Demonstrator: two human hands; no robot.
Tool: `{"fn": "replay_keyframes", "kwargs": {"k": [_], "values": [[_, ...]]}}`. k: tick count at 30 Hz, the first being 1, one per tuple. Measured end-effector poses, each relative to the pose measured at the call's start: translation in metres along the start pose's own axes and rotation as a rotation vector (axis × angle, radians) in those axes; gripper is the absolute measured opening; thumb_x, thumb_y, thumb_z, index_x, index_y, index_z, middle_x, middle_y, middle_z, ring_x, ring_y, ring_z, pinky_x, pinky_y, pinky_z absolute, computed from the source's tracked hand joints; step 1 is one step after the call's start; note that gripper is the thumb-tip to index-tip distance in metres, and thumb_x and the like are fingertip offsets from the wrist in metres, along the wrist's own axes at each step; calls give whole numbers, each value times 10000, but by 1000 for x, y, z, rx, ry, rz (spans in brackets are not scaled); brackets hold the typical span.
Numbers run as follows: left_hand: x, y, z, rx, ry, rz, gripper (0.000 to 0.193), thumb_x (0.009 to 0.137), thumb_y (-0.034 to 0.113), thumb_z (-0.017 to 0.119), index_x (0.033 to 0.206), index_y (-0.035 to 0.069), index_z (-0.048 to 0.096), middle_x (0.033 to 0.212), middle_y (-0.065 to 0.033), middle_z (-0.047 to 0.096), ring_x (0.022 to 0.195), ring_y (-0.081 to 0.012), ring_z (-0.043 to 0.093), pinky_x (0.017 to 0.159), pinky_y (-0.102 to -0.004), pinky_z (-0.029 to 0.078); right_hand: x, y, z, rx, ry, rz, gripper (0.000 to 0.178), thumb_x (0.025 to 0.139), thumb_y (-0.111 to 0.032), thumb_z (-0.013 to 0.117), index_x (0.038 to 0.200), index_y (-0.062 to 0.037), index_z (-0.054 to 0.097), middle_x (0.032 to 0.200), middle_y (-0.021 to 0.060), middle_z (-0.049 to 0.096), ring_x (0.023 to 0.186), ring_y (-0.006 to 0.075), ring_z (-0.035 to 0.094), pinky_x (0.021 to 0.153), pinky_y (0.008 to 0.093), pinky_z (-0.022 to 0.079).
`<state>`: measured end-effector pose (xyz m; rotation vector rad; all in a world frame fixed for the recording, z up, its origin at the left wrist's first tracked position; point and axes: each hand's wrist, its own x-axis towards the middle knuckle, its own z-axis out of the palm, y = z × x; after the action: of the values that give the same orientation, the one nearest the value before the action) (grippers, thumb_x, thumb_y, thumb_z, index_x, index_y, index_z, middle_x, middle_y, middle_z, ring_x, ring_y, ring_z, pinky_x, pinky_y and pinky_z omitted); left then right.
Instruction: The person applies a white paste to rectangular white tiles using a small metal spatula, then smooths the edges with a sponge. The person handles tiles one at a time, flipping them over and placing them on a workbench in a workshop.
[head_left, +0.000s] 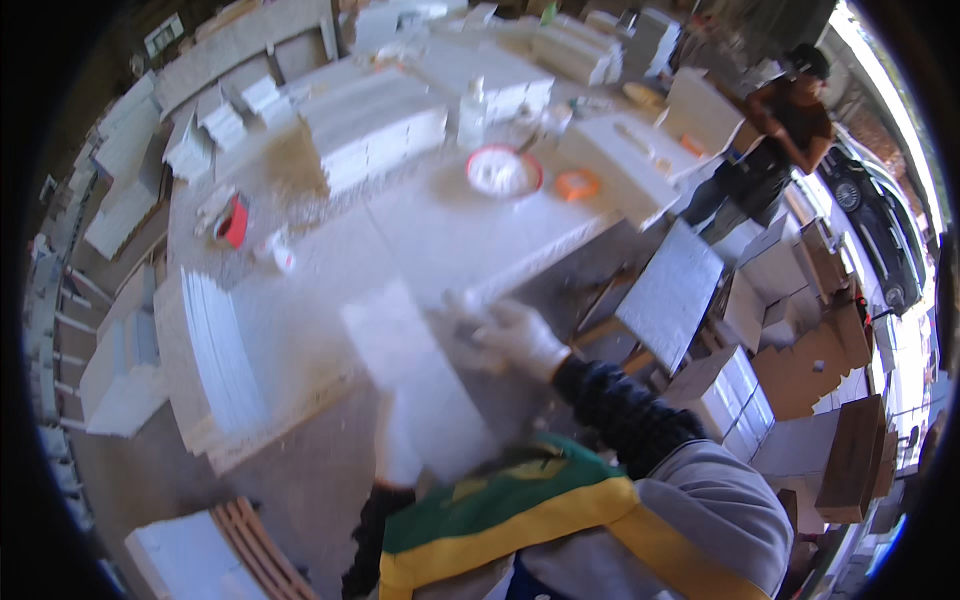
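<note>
My left hand [398,440], in a white glove, is closed on the edge of a pale rectangular panel [412,350]. The panel tilts in front of my body, its lower end close to the green and yellow apron [510,500]. To the right of the panel is my right hand [522,338], also gloved in white, its fingers bent toward a small greyish thing [462,312]. Motion blur smears that thing and the fingertips, so its kind does not show. Ahead of both hands stretches a large dusty worktable [370,240].
A stack of thin white strips [215,340] lies at the table's left. Beyond are a red-rimmed bowl [503,172], an orange tape roll [576,184], a white bottle [472,115], and stacked panels [375,130]. Boxes [735,400] crowd the right; a person [780,130] stands behind them.
</note>
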<state>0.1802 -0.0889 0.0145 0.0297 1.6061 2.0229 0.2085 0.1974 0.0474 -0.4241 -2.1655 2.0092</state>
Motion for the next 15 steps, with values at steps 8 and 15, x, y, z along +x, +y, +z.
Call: {"fn": "replay_keyframes", "kwargs": {"k": [8,15], "values": [[16,6,100,-318,-99,-232,417,1072,254,596,1394,-10,583,1306,-83,642,1205,-156,580,1055,-322,470,-108,20,-73,660,260,292,275,925,-167,772,1101,-31,609,958,26,659,832,127,647,735,280,547],[4,31,169,-13,-169,-136,458,1117,303,505,1470,12,525,1332,-110,630,1216,-146,603,1011,-302,520,-132,-14,-78,-342,75,-364,295,866,-161,811,1108,-41,693,962,84,684,828,226,675,746,347,551]]}}
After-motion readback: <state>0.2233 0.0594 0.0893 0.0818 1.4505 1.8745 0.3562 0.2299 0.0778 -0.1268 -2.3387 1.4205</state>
